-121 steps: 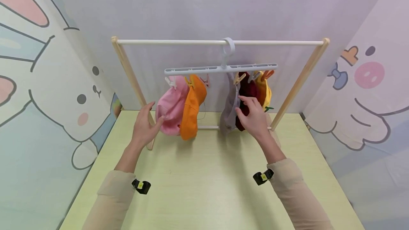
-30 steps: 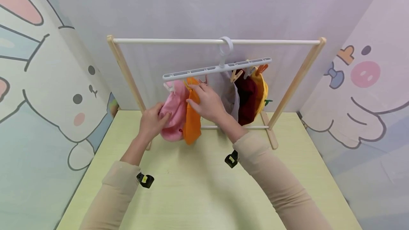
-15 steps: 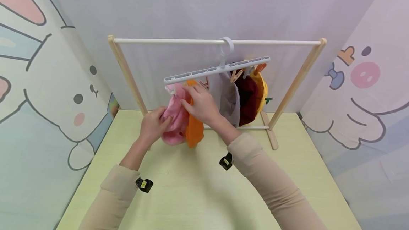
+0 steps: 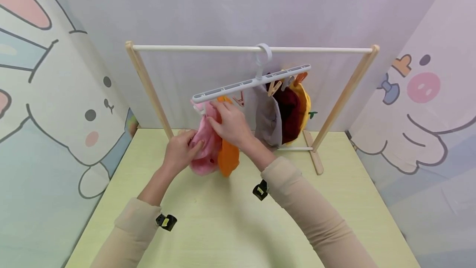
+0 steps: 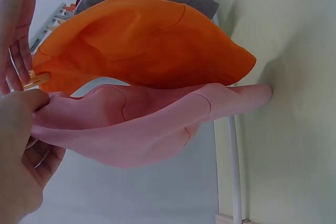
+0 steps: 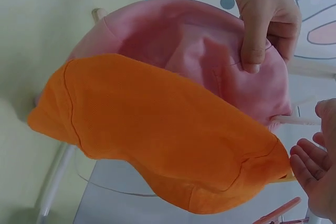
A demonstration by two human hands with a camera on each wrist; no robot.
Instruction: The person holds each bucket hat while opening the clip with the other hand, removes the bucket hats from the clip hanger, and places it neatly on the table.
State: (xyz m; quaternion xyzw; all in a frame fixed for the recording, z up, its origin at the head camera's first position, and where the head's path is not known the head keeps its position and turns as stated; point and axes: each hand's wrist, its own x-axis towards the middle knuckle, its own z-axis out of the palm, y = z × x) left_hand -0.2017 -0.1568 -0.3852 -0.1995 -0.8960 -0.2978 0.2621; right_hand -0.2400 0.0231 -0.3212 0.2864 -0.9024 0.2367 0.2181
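Note:
My left hand (image 4: 179,151) pinches the edge of a pink cloth hat (image 4: 202,165), thumb in front and fingers behind. The pink hat hangs from a white clip (image 4: 199,109) at the left end of a grey clip hanger (image 4: 238,86). Beside it hangs an orange cloth hat (image 4: 228,158), which has a yellow clip (image 5: 38,80) at its top. My right hand (image 4: 232,124) reaches across the orange hat with fingers fairly straight, its fingertips close to the hats' tops. In the right wrist view those fingers hold nothing; whether they touch the orange hat is unclear.
Grey (image 4: 268,123), maroon (image 4: 291,108) and yellow (image 4: 305,96) hats hang under the hanger's right half. A pink clip (image 4: 239,99) hangs bare near the middle. The hanger hooks over the white rail (image 4: 193,48) of a wooden-legged rack on a pale table (image 4: 208,218).
My right hand has crossed leftward from the grey hat to the orange and pink ones. My left hand has taken hold of the pink hat. The hanger's left end has swung lower and nearer.

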